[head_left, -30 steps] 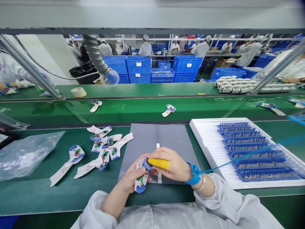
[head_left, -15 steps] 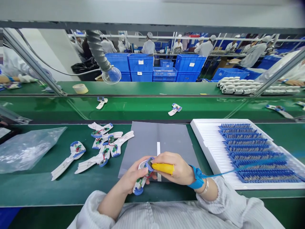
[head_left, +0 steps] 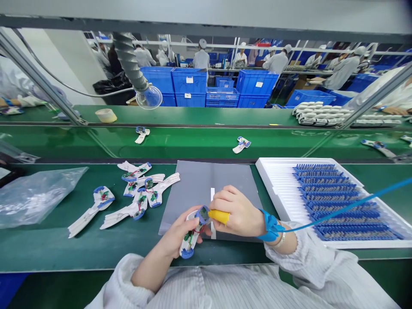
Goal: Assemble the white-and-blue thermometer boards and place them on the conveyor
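My left hand (head_left: pixel 178 235) is closed round a white handle-shaped half shell (head_left: pixel 189 240) with a blue end and a small circuit board inside. My right hand (head_left: pixel 236 212), with a yellow finger cot on the forefinger and a blue wrist strap (head_left: pixel 268 227), pinches a small blue-framed display part (head_left: pixel 203 212) at the shell's top. Both hands hover over the near edge of a grey mat (head_left: pixel 222 182).
Several more open shells (head_left: pixel 141 195) lie left of the mat, one apart (head_left: pixel 96 204). A clear plastic bag (head_left: pixel 32 197) is at far left. A white foam tray (head_left: pixel 277 176) with rows of blue parts sits right. Beyond runs a green conveyor carrying shells (head_left: pixel 241 145); workers stand behind.
My hands have shifted slightly up and right over the mat, and the right hand has moved the display part onto the shell's top. Shells on the conveyor have drifted right.
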`<state>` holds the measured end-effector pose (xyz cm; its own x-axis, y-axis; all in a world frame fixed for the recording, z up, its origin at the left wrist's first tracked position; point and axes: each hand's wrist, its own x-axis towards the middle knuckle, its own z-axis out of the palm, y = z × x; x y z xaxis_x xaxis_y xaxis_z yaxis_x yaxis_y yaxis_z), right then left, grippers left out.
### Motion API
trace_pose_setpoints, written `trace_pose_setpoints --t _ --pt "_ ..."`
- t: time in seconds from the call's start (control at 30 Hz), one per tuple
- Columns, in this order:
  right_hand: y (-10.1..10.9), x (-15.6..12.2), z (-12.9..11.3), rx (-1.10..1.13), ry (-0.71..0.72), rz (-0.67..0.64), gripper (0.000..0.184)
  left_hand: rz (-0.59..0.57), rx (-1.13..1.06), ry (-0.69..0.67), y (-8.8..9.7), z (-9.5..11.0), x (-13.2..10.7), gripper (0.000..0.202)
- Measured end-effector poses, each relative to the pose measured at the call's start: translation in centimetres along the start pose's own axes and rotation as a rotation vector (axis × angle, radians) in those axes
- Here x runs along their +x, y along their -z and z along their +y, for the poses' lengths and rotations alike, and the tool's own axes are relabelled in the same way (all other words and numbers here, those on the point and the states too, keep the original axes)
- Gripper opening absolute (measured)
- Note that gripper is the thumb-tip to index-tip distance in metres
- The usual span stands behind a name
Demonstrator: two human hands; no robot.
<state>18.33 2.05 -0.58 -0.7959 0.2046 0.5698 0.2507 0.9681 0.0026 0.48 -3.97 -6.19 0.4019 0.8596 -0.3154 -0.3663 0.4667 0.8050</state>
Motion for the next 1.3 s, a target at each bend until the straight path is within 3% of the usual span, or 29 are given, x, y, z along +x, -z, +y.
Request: trace_pose_setpoints --t 0.07,0.13,0.2,0.27,0.33,0.43,0.53,0.77,1.0,1.17,1.3 --pt "0.0 -0.5 -0.5 0.114 -0.120 0.088 0.005 -0.026 -0.019 -0.063 0.2 0.0 -0.1 0.063" --pt "-0.3 -1.0 -1.0 0.357 -0.364 0.172 0.005 -0.040 0.100 -0.182 0.3 0.1 -0.1 0.059" --pt "-1.0 -1.5 -1.5 0.755 -0.657 0.174 0.011 -0.007 0.327 -0.349 0.5 0.3 -0.1 0.054" --pt "-1.8 -1.9 -1.9 1.166 -0.858 0.092 0.021 0.033 0.550 -0.477 0.6 0.2 0.0 0.053" --pt "-2.6 -2.1 -2.0 1.437 -0.948 0.043 0.025 0.060 0.698 -0.527 0.7 0.0 0.1 0.058" --pt "-3.2 -2.3 -2.0 1.577 -1.011 0.066 0.025 0.156 0.822 -0.576 0.8 -0.5 0.3 0.071" --pt "-3.2 -2.1 -2.1 1.624 -1.048 0.056 0.028 0.215 0.912 -0.637 0.7 -0.7 0.4 0.075" --pt "-3.7 -1.7 -2.5 1.656 -1.059 0.067 0.030 0.152 1.092 -0.637 -0.1 -0.8 0.1 0.058" --pt "-4.8 -2.3 -2.2 1.625 -1.029 0.050 0.031 0.183 1.031 -0.653 -0.3 -1.3 0.9 0.052" --pt "-4.4 -2.7 -0.7 1.370 -1.059 -0.042 0.029 0.162 0.659 -0.469 0.1 -2.0 2.2 0.050" --pt "-3.4 -1.2 3.1 0.958 -1.059 0.058 0.033 0.173 0.608 -0.264 0.0 -2.9 5.4 0.046"
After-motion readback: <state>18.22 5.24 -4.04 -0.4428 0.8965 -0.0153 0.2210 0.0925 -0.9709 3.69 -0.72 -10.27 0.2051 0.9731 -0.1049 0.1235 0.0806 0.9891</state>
